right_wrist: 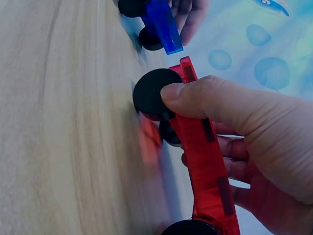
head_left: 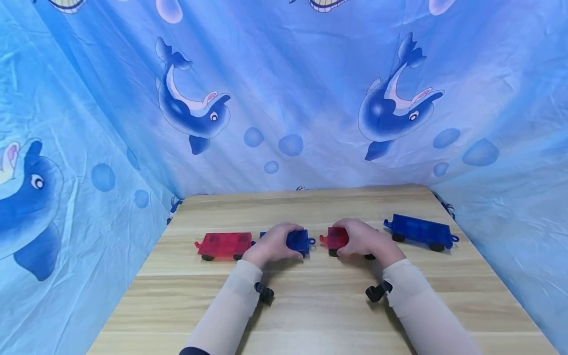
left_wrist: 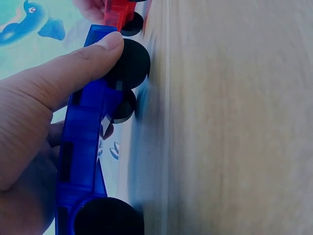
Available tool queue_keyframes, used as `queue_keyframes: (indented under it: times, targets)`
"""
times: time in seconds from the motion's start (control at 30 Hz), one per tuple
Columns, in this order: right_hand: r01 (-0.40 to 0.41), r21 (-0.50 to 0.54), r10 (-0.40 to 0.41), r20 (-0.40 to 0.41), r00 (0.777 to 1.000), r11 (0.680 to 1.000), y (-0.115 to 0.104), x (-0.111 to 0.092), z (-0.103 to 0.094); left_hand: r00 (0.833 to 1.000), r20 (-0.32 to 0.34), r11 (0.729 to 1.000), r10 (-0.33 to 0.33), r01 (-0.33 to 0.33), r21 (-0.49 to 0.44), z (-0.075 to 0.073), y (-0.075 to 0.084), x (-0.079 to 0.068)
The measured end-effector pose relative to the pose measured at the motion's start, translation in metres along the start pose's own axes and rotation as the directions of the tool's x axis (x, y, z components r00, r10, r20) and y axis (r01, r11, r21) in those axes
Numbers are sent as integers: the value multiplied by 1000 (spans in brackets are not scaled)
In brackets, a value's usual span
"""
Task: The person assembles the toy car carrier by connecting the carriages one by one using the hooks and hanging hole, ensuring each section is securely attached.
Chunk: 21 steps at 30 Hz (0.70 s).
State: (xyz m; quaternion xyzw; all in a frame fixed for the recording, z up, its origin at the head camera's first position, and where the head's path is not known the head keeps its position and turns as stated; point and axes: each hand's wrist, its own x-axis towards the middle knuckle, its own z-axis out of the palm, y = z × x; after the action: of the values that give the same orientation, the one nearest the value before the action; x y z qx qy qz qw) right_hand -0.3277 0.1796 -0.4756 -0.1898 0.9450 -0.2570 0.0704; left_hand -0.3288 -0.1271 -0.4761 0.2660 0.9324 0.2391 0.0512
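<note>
My left hand grips a translucent blue toy train car across its sides. In the left wrist view the thumb lies against a black wheel of it. The right hand holds a red toy train car, its thumb over a wheel in the right wrist view. A loop on the blue car's right end faces the hook on the red car's left end, with a small gap between them. Left of the blue car another red train car stands end to end with it.
A second blue train car stands at a slight slant on the right of the wooden table. Blue dolphin-print cloth hangs close behind the table and along both sides. A small black camera sits on each wrist.
</note>
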Motion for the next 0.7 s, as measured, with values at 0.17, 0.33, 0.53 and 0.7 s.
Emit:
queue_keyframes:
  times: [0.17, 0.33, 0.53, 0.7]
  targets:
    - [3, -8, -3, 2, 1000, 1000, -3, 1, -1, 1000, -6, 1000, -3, 3, -9, 0, 0, -1]
    - [-12, -7, 12, 0, 1000, 1000, -4, 0, -1, 1000, -20, 999, -20, 19, -49, 0, -1, -2]
    - [-5, 0, 5, -7, 1000, 1000, -7, -1, 0, 999, -43, 997, -16, 13, -72, -2, -3, -1]
    - [-11, 6, 12, -13, 1000, 1000, -8, 0, 3, 999, -43, 996, -7, 3, -92, -2, -3, -1]
